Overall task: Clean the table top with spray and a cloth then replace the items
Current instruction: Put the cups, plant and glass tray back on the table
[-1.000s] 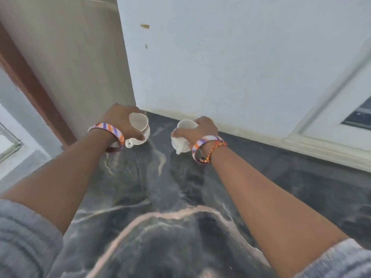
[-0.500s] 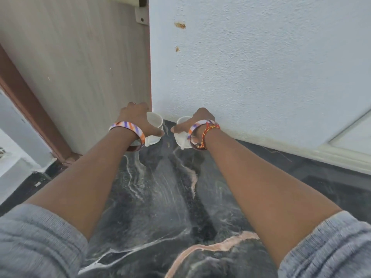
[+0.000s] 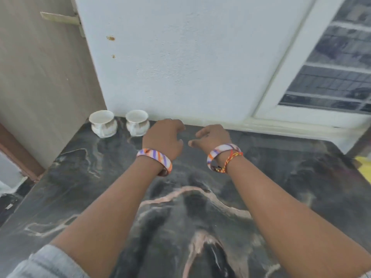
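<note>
Far left: wood panel (image 3: 40, 77), w/ a dark bench (image 3: 84, 177) of veined marble running below it and across the whole view.

Two white cups sit in the bench's back-left corner, upright, side by side, close to each other but whether they touch can't be told. Left cup (image 3: 103, 123) is by the wood panel; right cup (image 3: 137, 122) is against the white wall (image 3: 190, 57).

Left hand (image 3: 163, 139) hovers just right of the right cup, palm down. Its fingers (image 3: 176, 125) are loosely curled & hold nothing; they point toward the wall, away from the cups. Right cup is just beside the back of the hand — contact can't be made out. Striped bangle (image 3: 155, 159) on the left wrist.

Right hand (image 3: 212, 137) is just right of the left hand, a small gap between the two thumbs. Its fingers (image 3: 202, 132) are also relaxed, slightly bent, gripping nothing. Both cups are well left of it, w/ the left hand in between. Its wrist carries a striped bangle (image 3: 220, 150) plus a red-yellow thread (image 3: 230, 161).

Grey sleeves (image 3: 50, 263) show at the bottom corners. Far right: white window frame (image 3: 291, 77) w/ grille, & a bit of yellow (image 3: 365, 167) past the bench edge, too blurred to identify.
</note>
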The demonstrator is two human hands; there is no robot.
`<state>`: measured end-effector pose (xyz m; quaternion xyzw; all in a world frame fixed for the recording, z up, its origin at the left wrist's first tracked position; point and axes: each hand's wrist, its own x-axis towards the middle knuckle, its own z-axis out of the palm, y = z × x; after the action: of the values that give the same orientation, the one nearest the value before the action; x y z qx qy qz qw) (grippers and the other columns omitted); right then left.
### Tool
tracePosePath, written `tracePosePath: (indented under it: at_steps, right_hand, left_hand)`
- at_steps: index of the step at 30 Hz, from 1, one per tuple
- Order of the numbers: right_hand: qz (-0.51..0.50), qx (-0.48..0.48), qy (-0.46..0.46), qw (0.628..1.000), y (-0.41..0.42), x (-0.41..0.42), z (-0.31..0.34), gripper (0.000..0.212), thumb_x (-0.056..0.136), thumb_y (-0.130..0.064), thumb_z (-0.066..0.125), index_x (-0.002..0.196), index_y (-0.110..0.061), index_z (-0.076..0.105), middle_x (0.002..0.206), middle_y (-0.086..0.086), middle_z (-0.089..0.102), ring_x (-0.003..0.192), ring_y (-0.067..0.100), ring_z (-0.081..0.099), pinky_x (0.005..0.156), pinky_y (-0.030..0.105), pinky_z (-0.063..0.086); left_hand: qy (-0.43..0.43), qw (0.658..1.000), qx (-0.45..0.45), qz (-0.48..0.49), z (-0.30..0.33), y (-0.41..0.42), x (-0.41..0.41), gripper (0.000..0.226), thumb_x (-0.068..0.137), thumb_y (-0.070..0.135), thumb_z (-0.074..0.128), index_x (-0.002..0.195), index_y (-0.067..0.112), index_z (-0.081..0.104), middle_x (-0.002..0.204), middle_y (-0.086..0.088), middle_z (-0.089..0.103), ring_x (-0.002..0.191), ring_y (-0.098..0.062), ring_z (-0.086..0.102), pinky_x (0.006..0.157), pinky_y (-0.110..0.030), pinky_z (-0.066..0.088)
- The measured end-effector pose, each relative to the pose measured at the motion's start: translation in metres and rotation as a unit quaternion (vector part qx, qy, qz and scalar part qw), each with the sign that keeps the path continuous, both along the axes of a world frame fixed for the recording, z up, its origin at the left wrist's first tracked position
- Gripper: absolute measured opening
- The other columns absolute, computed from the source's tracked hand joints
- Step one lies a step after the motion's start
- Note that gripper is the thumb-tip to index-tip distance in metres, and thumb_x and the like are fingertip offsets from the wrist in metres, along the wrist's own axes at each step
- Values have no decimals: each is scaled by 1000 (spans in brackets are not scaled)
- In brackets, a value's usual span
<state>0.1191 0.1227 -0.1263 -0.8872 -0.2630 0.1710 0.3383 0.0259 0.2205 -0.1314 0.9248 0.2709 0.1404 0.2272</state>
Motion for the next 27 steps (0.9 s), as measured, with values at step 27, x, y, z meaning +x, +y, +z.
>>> tracePosePath:
  at_steps: [27]
  right_hand:
    - [-215, -28, -14, 976, -552, 72, -35, 15, 72, -18, 71, 63, -18, 60, 58, -4, 57, 60, 16, 55, 54, 19, 37]
  left_hand:
    - [42, 959, -22, -279, 10, -516, 149, 24, 80, 14, 58, 101, 22, 65, 103, 2, 69, 100, -23, 63, 92, -40, 52]
